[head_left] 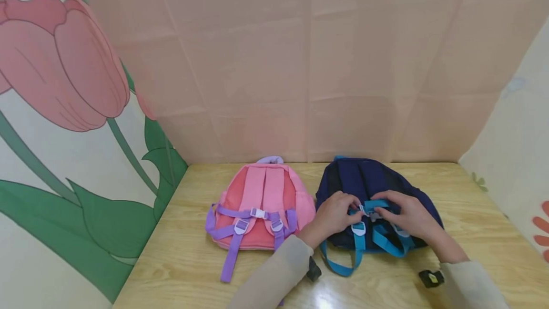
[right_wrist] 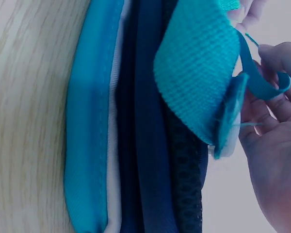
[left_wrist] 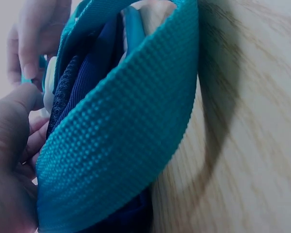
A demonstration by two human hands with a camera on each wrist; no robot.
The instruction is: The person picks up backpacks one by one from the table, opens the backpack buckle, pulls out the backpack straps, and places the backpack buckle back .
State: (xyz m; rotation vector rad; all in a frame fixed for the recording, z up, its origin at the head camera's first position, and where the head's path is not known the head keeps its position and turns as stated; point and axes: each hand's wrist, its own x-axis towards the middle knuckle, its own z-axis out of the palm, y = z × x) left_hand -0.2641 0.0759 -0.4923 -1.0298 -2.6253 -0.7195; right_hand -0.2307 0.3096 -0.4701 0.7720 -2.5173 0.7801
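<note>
A navy backpack (head_left: 353,175) lies on the table with its straps facing up. Over it, both hands meet at a teal chest strap with a pale buckle (head_left: 363,210). My left hand (head_left: 332,216) pinches the buckle end between thumb and fingers. From the other side, my right hand (head_left: 407,212) pinches the teal chest strap (head_left: 377,204). The fingers partly hide the buckle, so whether its halves are joined cannot be told. In the wrist views, wide teal webbing (left_wrist: 116,121) loops close to the left hand, and a thin teal strap (right_wrist: 262,87) curls by the right fingers.
Left of the navy bag lies a pink backpack (head_left: 253,185) with purple straps, its white chest buckle (head_left: 258,213) fastened. Small black objects lie near the front, one (head_left: 431,278) by the right sleeve, another (head_left: 314,269) by the left. A pinkish sheet (head_left: 279,70) hangs behind the wooden table (head_left: 171,252).
</note>
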